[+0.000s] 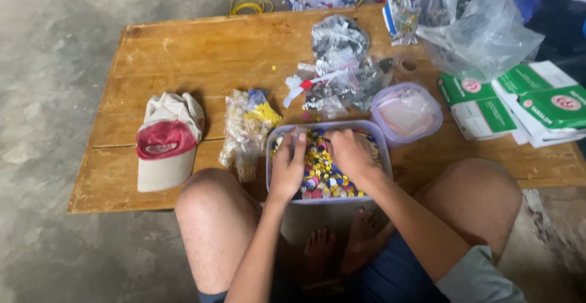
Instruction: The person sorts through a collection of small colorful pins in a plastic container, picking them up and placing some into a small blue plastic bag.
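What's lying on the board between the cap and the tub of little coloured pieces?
In the head view, a clear plastic bag of pale and yellow pieces lies between the cap and the tub, close beside the tub's left wall.

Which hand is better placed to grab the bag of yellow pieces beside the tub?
Left, probably. The left hand sits at the tub's left wall, beside the bag; the right hand would have to cross over.
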